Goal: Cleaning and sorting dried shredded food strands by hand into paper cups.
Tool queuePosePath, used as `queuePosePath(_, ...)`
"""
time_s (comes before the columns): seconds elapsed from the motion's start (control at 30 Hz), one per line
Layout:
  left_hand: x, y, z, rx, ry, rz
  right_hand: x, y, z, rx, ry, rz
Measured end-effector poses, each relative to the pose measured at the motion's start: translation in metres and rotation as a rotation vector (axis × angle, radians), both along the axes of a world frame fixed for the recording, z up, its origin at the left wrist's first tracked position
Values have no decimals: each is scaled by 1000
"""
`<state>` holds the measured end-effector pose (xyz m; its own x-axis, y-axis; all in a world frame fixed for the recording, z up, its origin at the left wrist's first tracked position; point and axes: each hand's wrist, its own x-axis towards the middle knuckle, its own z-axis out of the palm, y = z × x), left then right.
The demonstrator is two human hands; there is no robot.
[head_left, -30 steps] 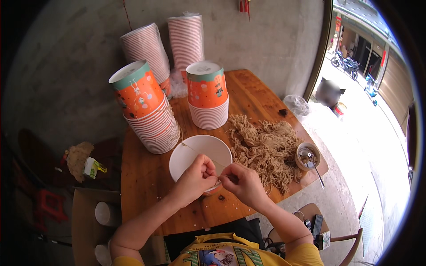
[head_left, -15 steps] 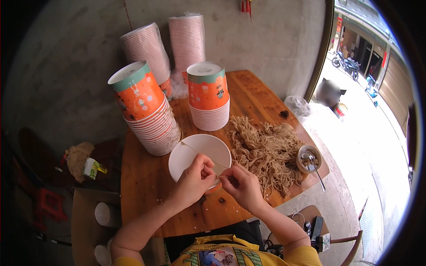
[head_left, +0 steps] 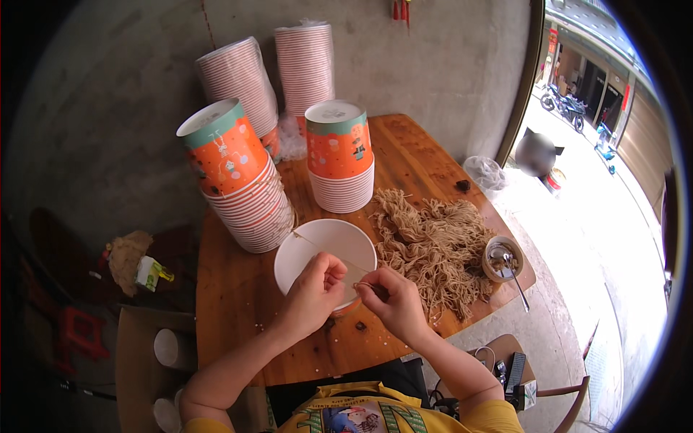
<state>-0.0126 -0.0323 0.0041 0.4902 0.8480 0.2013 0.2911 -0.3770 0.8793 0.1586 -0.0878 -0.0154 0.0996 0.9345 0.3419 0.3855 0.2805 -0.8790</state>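
A white-lined paper bucket (head_left: 297,254) stands mouth up on the wooden table in front of me. A thin tan string (head_left: 326,247) stretches from the bucket's far left rim across its mouth toward my fingers. My left hand (head_left: 315,292) is over the near left rim, fingers curled and pinched at the string. Just right of it, my right hand (head_left: 393,299) pinches the string between thumb and forefinger; its exact end is too small to make out. Beside the right hand lies a loose heap of tan string (head_left: 437,249).
Upside-down stacks of orange paper buckets, a left stack (head_left: 224,155) and a right stack (head_left: 338,148), stand behind. Wrapped bucket stacks (head_left: 304,68) lean near the wall. A small tub (head_left: 498,270) with a spoon sits at the table's right edge. A cardboard box (head_left: 137,361) stands lower left.
My thumbs and fingertips have drawn slightly apart over the bucket's near rim. The string still runs from the far left rim; the bucket and stacks stay put.
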Motion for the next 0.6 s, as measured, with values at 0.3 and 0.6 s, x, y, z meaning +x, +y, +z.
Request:
queuePosePath(0.3, 3, -18, 9, 269, 113, 50, 1, 0, -2, 11, -8, 4)
queuePosePath(0.6, 6, -11, 3, -86, 19, -3, 1, -2, 1, 33, -29, 10)
